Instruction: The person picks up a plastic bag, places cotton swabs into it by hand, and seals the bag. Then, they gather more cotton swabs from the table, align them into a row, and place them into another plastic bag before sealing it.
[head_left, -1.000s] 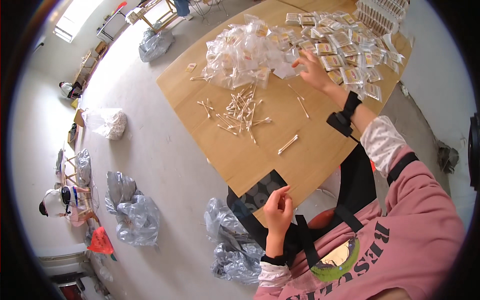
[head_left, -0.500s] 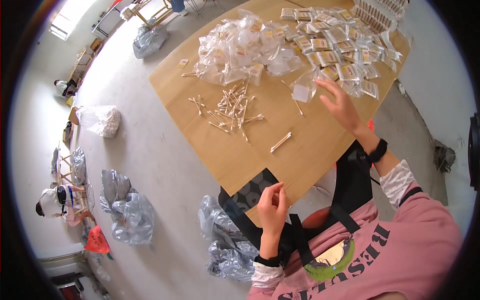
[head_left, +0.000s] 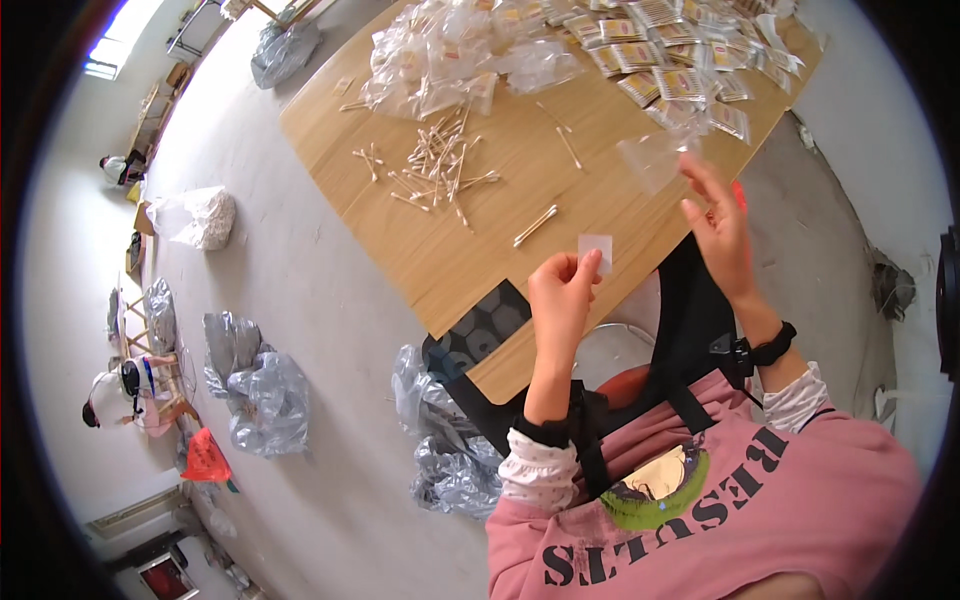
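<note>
My left hand [head_left: 562, 305] is closed, pinching a small white card [head_left: 597, 243] between thumb and fingers above the table's near edge. To its right, my right hand [head_left: 722, 235] has a clear plastic bag [head_left: 650, 160] at its fingertips, the thumb standing apart; the exact grip is partly hidden. A pair of cotton swabs [head_left: 536, 226] lies on the table just beyond my left hand. Farther off is a loose pile of cotton swabs [head_left: 440, 160], with single swabs [head_left: 569, 148] apart from it.
Crumpled clear bags [head_left: 430, 65] heap at the table's far side, beside many filled swab packets [head_left: 680, 83] at the far right. A dark patterned pad [head_left: 485, 325] sits at the near left corner of the wooden table [head_left: 400, 260]. Grey plastic sacks [head_left: 265, 400] lie on the floor.
My left hand has moved up and now shows the white card. My right hand has drawn the bag right and nearer; the white square seen at the bag no longer shows there.
</note>
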